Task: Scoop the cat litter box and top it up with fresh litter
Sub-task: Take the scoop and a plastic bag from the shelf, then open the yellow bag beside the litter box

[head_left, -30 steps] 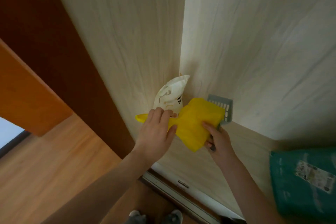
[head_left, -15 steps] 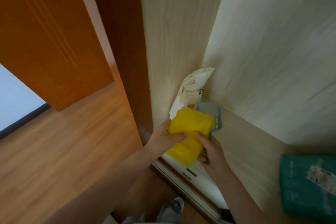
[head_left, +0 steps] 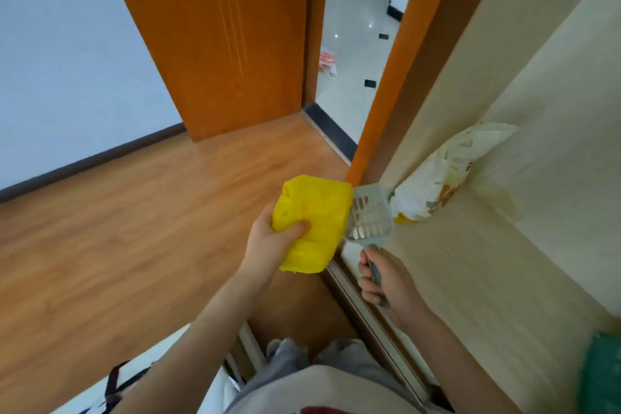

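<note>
1. Risk, yellow bundle (head_left: 311,222): we judge the soft folded plastic, probably a waste bag, could slip or unfold if our squeeze slackens, since it is held only at its lower left edge.
2. Risk, litter scoop (head_left: 369,215): its slotted head sits just beside the bundle and near the litter bag (head_left: 437,185); a careless swing could knock that leaning bag over or clip the door frame (head_left: 379,104).
3. Risk, task: no litter box is in view, so we judge the scooping not yet begun; both hands full may make opening anything awkward.
4. Left hand (head_left: 268,245), centre frame: fingers curled tight, pinching the yellow bundle.
5. Right hand (head_left: 383,282), lower right of centre: fingers wrapped closed round the scoop's grey handle, head pointing up-frame.
6. Litter bag: centre right, propped in the corner of the pale wooden shelf (head_left: 470,262), untouched.
</note>
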The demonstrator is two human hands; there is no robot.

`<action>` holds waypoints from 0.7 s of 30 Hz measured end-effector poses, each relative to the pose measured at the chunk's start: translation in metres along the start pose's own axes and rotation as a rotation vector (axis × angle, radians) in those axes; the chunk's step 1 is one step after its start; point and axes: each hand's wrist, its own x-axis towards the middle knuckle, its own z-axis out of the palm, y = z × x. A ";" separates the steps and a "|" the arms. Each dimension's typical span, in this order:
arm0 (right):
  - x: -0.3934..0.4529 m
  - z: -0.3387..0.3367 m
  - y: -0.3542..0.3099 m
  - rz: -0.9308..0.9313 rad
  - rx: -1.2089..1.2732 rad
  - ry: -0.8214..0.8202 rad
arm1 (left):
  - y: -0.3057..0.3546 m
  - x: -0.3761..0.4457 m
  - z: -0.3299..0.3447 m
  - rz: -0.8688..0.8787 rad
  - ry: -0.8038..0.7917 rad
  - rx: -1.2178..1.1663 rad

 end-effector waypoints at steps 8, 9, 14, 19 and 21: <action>0.039 0.117 0.008 0.051 -0.115 -0.261 | -0.009 -0.022 -0.124 -0.019 0.372 -0.201; 0.042 0.129 0.008 0.050 -0.133 -0.285 | -0.008 -0.026 -0.134 -0.022 0.410 -0.222; 0.061 0.184 0.002 0.096 -0.217 -0.437 | -0.008 -0.038 -0.175 -0.013 0.593 -0.321; 0.093 0.237 -0.003 0.138 -0.348 -0.556 | -0.013 -0.035 -0.206 -0.023 0.737 -0.374; 0.108 0.259 -0.005 0.164 -0.390 -0.589 | -0.013 -0.028 -0.217 -0.032 0.801 -0.394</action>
